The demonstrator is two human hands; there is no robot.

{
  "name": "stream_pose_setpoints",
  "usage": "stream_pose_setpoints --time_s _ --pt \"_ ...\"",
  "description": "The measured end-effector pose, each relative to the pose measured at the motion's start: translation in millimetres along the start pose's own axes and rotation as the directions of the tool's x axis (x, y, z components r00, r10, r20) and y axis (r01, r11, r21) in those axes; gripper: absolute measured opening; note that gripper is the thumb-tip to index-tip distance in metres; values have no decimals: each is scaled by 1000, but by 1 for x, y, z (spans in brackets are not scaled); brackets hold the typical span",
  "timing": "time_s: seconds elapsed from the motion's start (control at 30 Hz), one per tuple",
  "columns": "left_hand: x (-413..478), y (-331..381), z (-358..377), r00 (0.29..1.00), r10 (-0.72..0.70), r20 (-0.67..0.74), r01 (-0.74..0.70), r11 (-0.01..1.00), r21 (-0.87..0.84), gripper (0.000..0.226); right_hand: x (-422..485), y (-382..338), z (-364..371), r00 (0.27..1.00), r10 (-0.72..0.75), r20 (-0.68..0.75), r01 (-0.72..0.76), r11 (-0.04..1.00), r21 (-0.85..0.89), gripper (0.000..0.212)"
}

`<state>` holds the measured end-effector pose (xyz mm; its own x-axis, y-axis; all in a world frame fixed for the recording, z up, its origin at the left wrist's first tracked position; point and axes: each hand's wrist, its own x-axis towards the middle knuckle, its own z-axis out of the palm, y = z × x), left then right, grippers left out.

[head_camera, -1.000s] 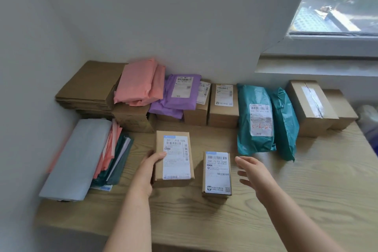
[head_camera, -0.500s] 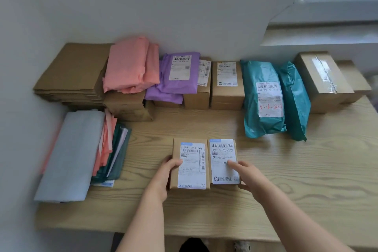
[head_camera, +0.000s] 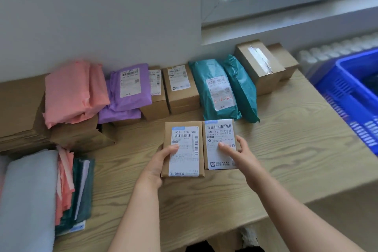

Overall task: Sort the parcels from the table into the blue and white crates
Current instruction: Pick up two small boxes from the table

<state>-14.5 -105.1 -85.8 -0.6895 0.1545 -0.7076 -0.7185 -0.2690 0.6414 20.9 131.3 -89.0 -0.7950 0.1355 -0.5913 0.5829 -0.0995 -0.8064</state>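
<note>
The left hand [head_camera: 157, 162] grips the left box [head_camera: 185, 141] by its left edge, thumb on the label. The right hand [head_camera: 239, 156] holds the right box [head_camera: 218, 135], thumb on top and fingers [head_camera: 241, 143] curled round its right edge. The two boxes touch.

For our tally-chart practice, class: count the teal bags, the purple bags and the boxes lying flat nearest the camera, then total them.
Teal bags: 2
Purple bags: 2
Nearest boxes: 2
Total: 6
</note>
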Motion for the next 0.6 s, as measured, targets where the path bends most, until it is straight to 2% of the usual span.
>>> stream_pose_setpoints --time_s 0.1,0.17,0.3,0.4,0.47,0.6 --pt "5 8 43 994 73 80 -80 993 81 77 -14 -7 -40 996 -54 -69 59 996 70 83" --pt "3 7 81 983 102 150 -122 984 129 73 -25 -12 -73 990 -82 -119 95 989 110 82" --pt "-11 -5 160 951 124 284 -184 963 195 56 -52 -19 -147 972 -143 -187 178 966 189 56" --pt "-18 -23 220 929 140 342 -226 947 226 55 -76 -19 -206 961 -170 -219 222 945 241 40" --pt "-23 -36 253 919 140 369 -241 939 246 57 -87 -17 -240 955 -166 -244 227 943 245 39" --pt "-40 -89 368 890 122 440 -266 922 281 62 -123 -7 -359 912 -195 -360 300 917 264 43"
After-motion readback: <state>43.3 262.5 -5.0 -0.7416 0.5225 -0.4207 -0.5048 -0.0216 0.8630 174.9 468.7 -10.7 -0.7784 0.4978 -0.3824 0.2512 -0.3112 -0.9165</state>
